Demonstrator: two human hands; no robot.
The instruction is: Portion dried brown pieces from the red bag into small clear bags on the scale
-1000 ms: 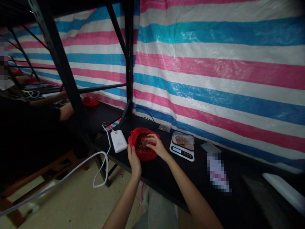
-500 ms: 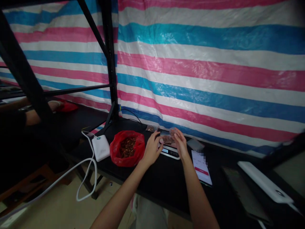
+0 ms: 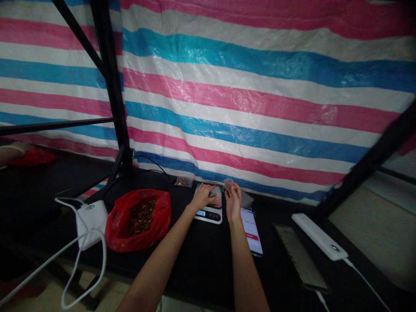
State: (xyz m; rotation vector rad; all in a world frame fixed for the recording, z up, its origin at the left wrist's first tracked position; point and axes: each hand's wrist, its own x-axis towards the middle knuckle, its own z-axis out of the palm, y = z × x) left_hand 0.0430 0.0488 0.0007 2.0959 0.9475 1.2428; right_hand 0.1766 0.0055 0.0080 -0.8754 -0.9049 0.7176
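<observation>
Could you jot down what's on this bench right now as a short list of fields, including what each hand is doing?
Left hand: rests on a clear pouch on the scale
Right hand: at the pouch's right end, fingers pinching its edge
Red bag: open, left of the scale, brown pieces inside
White power bank: left of the red bag, cable attached
Phone: flat, right of the scale
Backdrop: striped tarp

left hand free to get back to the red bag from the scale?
Probably yes. The left hand rests on the scale; the red bag lies open just to its left, with only bare black table between.
</observation>
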